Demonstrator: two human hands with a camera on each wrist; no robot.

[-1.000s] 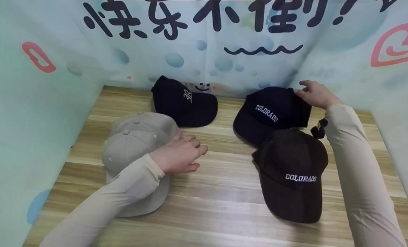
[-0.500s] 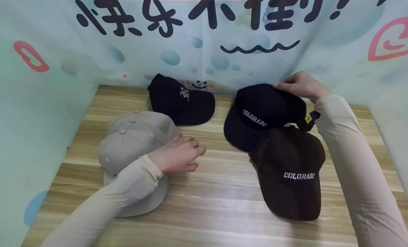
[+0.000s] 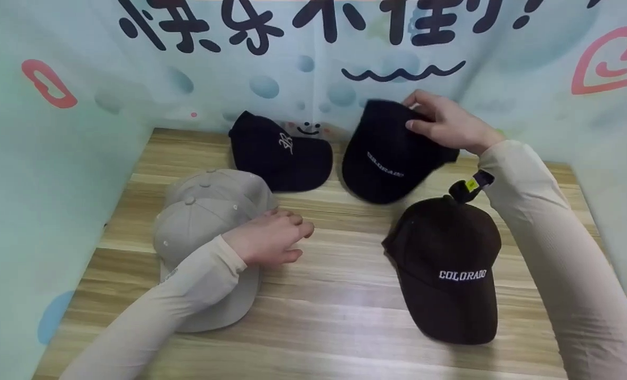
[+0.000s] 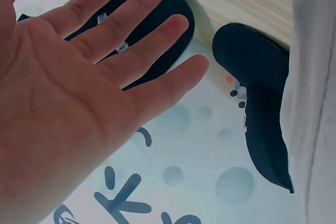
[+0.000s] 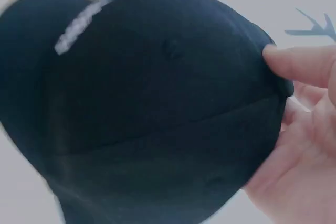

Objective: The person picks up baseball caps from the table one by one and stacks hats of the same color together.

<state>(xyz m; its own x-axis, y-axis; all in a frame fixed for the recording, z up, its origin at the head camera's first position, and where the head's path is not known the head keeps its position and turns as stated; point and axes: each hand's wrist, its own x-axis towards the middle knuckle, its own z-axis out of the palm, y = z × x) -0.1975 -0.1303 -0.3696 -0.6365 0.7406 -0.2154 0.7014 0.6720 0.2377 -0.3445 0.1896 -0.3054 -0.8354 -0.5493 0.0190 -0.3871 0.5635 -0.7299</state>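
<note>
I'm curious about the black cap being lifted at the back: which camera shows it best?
The head view: the black Colorado cap shows whole, lettering included, gripped at its back by the right hand. The right wrist view shows it close but blurred. The left wrist view shows only a dark sliver behind the left hand.

We found two stacked beige fabric caps [image 3: 208, 211] at the left of the light wood-grain worktop [image 3: 334, 295], our left hand [image 3: 268, 243] resting against them. Behind them lay a black cap with a small embroidered emblem [image 3: 276, 153]. To its right our right hand [image 3: 445, 124] held a black "COLORADO" cap [image 3: 387, 158] raised, behind the dark brown "COLORADO" cap [image 3: 450, 264].
</note>
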